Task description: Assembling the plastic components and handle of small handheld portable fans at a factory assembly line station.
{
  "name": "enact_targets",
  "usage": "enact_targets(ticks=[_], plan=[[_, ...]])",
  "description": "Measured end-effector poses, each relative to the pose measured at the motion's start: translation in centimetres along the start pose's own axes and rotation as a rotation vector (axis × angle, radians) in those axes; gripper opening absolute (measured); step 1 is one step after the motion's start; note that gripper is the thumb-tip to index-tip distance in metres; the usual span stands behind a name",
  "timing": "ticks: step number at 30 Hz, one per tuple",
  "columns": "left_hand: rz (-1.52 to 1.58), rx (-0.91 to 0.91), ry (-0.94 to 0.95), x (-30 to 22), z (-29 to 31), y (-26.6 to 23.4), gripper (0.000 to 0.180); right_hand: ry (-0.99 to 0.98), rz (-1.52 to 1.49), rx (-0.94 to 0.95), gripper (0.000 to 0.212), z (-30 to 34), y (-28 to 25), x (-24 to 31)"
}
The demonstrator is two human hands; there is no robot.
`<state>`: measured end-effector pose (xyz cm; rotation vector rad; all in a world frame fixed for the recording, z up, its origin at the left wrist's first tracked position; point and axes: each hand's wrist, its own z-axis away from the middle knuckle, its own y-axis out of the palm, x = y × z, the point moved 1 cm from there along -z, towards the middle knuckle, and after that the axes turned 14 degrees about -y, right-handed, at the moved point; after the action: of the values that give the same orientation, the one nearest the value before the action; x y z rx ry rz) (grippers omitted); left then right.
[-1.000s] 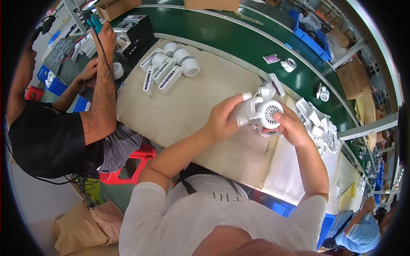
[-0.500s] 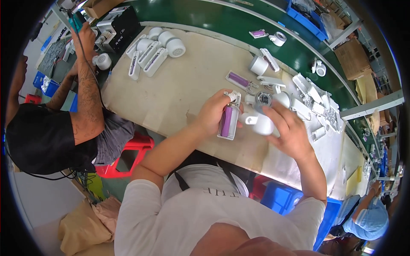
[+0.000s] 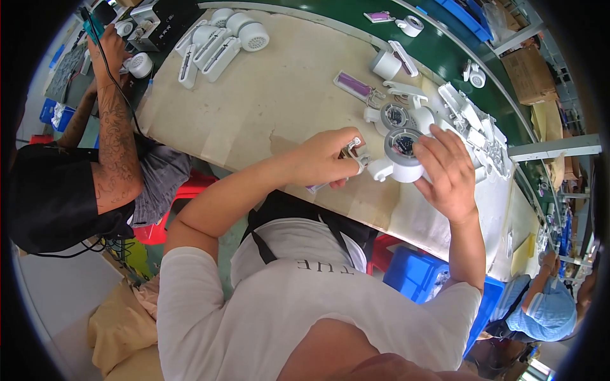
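Note:
My left hand (image 3: 327,155) is closed around a white handle shell with a purple insert (image 3: 316,188). Its white open end, with thin wire-like parts, sticks out past my thumb and fingers. In my right hand (image 3: 448,174) is a white cylindrical housing (image 3: 406,173) with a grey rim and dark inner parts facing up. The housing's short side stub points toward the left hand's piece; whether the two touch I cannot tell. Just behind it a similar housing (image 3: 394,115) lies on the table, and another handle shell with a purple insert (image 3: 353,85) lies farther back.
White plastic parts are heaped (image 3: 473,127) at the right. Several assembled-looking white units (image 3: 219,51) stand at the table's far left. More pieces (image 3: 410,25) lie on the green surface beyond. A co-worker's tattooed arm (image 3: 117,127) is at left; a blue bin (image 3: 413,274) stands below the table.
My left hand has turned its handle shell over, so the purple insert is mostly hidden. My right hand has tilted the housing open side up and moved slightly right. The whole view has shifted a little.

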<state>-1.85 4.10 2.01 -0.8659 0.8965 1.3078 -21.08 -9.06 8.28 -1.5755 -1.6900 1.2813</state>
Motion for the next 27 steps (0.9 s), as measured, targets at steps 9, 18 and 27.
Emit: enact_targets(ticks=[9,18,27], plan=[[0.066,0.106,-0.057,-0.1,-0.4,0.1,0.021,-0.069,0.086,-0.065,0.044,1.9,1.0,0.0],[-0.122,0.018,-0.013,-0.5,-1.0,0.1,0.022,-0.102,0.204,-0.094,0.037,1.7,0.8,0.0],[-0.683,-0.112,0.203,-1.8,-3.5,1.4,0.029,0.358,-0.805,-0.096,0.051,2.6,-0.1,-0.5]])
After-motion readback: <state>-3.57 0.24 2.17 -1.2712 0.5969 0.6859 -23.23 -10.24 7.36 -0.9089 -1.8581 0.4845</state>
